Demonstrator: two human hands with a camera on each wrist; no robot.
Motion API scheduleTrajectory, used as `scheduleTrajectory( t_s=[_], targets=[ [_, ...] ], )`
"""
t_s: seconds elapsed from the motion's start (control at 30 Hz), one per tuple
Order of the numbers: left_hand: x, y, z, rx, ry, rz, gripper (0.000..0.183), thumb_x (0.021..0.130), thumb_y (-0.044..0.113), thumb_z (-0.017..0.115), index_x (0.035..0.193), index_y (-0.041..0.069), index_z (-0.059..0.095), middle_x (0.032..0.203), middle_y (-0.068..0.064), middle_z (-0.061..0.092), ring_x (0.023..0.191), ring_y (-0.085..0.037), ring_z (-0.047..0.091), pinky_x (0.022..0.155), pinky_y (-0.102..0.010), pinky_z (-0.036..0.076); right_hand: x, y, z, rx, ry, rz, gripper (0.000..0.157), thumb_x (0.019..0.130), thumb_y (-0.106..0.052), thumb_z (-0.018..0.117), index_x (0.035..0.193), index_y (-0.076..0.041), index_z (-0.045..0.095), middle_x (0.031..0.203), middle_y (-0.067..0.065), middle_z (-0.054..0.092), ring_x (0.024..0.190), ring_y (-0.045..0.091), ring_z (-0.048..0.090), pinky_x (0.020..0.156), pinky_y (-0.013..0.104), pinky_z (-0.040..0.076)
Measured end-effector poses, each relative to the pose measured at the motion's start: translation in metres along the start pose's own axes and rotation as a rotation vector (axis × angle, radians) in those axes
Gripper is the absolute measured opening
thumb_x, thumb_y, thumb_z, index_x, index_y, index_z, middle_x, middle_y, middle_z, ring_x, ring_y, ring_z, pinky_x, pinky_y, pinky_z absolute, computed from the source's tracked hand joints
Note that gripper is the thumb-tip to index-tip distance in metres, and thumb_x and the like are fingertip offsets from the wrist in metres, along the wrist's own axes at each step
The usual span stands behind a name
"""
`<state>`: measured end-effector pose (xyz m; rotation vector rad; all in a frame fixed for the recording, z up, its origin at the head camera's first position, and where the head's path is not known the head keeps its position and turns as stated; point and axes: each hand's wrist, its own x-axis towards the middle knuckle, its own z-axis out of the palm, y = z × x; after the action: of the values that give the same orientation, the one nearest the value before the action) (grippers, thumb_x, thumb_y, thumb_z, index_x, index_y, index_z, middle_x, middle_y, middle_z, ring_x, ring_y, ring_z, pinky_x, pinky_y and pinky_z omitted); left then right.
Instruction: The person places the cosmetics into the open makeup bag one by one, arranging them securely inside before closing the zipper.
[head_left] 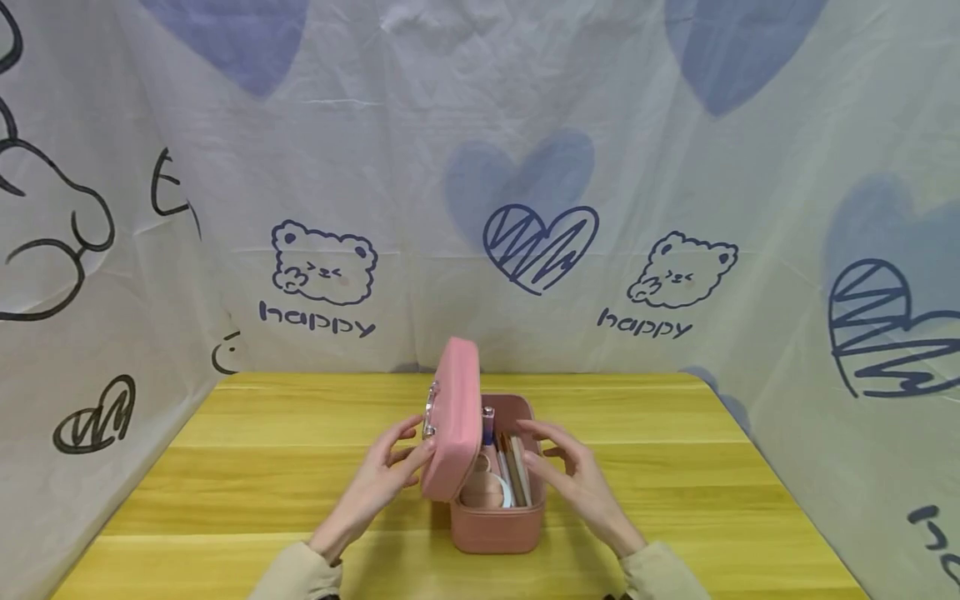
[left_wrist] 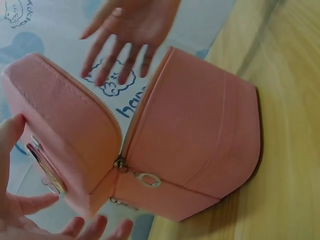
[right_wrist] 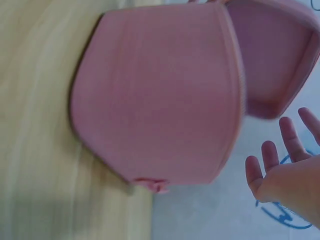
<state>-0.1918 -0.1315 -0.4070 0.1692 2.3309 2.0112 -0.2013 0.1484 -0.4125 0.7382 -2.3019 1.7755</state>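
Observation:
A pink cosmetic case (head_left: 497, 532) stands on the table with its zipped lid (head_left: 456, 417) tipped up toward the left. Beside the lid's outer face, near the metal handle (left_wrist: 46, 167), is my left hand (head_left: 384, 468), its fingers spread and a fingertip at the lid's surface. My right hand (head_left: 576, 477) hovers at the case's right rim with fingers extended, holding nothing. Inside the case lie slim brushes or pencils (head_left: 517, 471), a round compact-like item (head_left: 483, 492) and a small dark blue tube or bottle (head_left: 488, 427). The lid hides part of the contents.
The case rests on a yellow wood-grain table (head_left: 285, 467). A white cloth with hearts and bear drawings (head_left: 324, 262) hangs behind and along both sides. A metal zipper pull (left_wrist: 149, 180) dangles at the case's corner.

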Motion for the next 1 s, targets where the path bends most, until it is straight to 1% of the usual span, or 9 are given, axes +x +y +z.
scheduleTrajectory(
  t_s=[0.1, 0.2, 0.27, 0.37, 0.53, 0.63, 0.73, 0.87, 1.0],
  targets=[
    [0.000, -0.001, 0.004, 0.000, -0.035, -0.020, 0.063, 0.098, 0.029, 0.065, 0.153, 0.011, 0.040, 0.151, -0.024, 0.040, 0.123, -0.037, 0.061, 0.092, -0.040, 0.058, 0.002, -0.009, 0.001, 0.028, -0.048, -0.007, 0.043, 0.099, -0.011, 0.061, 0.141, -0.005, 0.057, 0.139, 0.019, 0.061, 0.113, 0.001, 0.056, 0.095, 0.026, 0.049],
    [0.002, -0.003, 0.007, 0.022, -0.063, -0.004, 0.067, 0.097, 0.028, 0.066, 0.153, 0.005, 0.038, 0.146, -0.024, 0.047, 0.116, -0.030, 0.066, 0.091, -0.032, 0.055, 0.003, -0.015, 0.001, 0.055, -0.085, 0.019, 0.046, 0.101, -0.014, 0.059, 0.145, -0.004, 0.053, 0.133, 0.020, 0.062, 0.110, 0.004, 0.058, 0.091, 0.024, 0.052],
    [0.002, -0.004, 0.007, 0.043, -0.077, 0.015, 0.067, 0.097, 0.028, 0.066, 0.152, 0.001, 0.039, 0.143, -0.023, 0.052, 0.115, -0.027, 0.067, 0.092, -0.030, 0.053, 0.002, -0.017, 0.000, 0.074, -0.087, 0.042, 0.045, 0.101, -0.014, 0.058, 0.145, -0.003, 0.053, 0.130, 0.020, 0.063, 0.108, 0.004, 0.059, 0.088, 0.024, 0.053],
    [0.003, -0.005, 0.007, 0.077, -0.088, 0.035, 0.062, 0.098, 0.030, 0.064, 0.150, 0.001, 0.043, 0.139, -0.019, 0.057, 0.114, -0.024, 0.067, 0.093, -0.029, 0.049, 0.003, -0.017, -0.002, 0.078, -0.064, 0.058, 0.044, 0.100, -0.012, 0.060, 0.142, -0.001, 0.055, 0.124, 0.017, 0.064, 0.107, 0.002, 0.059, 0.088, 0.023, 0.053],
    [0.002, -0.007, 0.008, 0.080, -0.073, 0.050, 0.054, 0.101, 0.025, 0.061, 0.148, 0.001, 0.048, 0.138, -0.019, 0.058, 0.116, -0.024, 0.065, 0.097, -0.036, 0.051, 0.003, -0.016, -0.006, 0.073, -0.028, 0.128, 0.045, 0.098, -0.013, 0.063, 0.141, 0.000, 0.055, 0.118, 0.012, 0.066, 0.103, 0.005, 0.060, 0.091, 0.023, 0.050],
    [0.001, -0.008, 0.010, 0.055, -0.064, 0.052, 0.052, 0.101, 0.022, 0.059, 0.146, -0.001, 0.049, 0.141, -0.020, 0.056, 0.119, -0.027, 0.064, 0.101, -0.043, 0.052, 0.002, -0.016, -0.008, 0.077, -0.020, 0.193, 0.050, 0.098, -0.016, 0.064, 0.144, 0.000, 0.052, 0.114, 0.014, 0.068, 0.099, 0.008, 0.062, 0.091, 0.023, 0.049],
    [0.000, -0.009, 0.011, 0.043, -0.063, 0.054, 0.051, 0.101, 0.021, 0.058, 0.146, -0.002, 0.049, 0.147, -0.022, 0.052, 0.124, -0.031, 0.061, 0.102, -0.047, 0.052, 0.000, -0.016, -0.010, 0.067, -0.021, 0.239, 0.055, 0.098, -0.017, 0.064, 0.146, 0.003, 0.048, 0.111, 0.018, 0.070, 0.095, 0.008, 0.063, 0.089, 0.022, 0.048],
    [-0.001, -0.010, 0.012, 0.045, -0.073, 0.066, 0.049, 0.101, 0.018, 0.057, 0.145, -0.003, 0.049, 0.152, -0.023, 0.049, 0.130, -0.033, 0.057, 0.103, -0.046, 0.051, -0.002, -0.013, -0.012, 0.031, -0.036, 0.258, 0.060, 0.097, -0.017, 0.065, 0.148, 0.006, 0.043, 0.109, 0.018, 0.071, 0.094, 0.006, 0.062, 0.089, 0.023, 0.048],
    [-0.002, -0.013, 0.011, 0.041, -0.107, 0.084, 0.048, 0.102, 0.014, 0.053, 0.147, -0.004, 0.047, 0.151, -0.024, 0.049, 0.130, -0.035, 0.056, 0.105, -0.044, 0.050, -0.004, -0.007, -0.014, -0.024, -0.072, 0.228, 0.070, 0.095, -0.019, 0.068, 0.151, 0.008, 0.037, 0.103, 0.011, 0.070, 0.094, 0.005, 0.060, 0.091, 0.024, 0.048]
  ],
)
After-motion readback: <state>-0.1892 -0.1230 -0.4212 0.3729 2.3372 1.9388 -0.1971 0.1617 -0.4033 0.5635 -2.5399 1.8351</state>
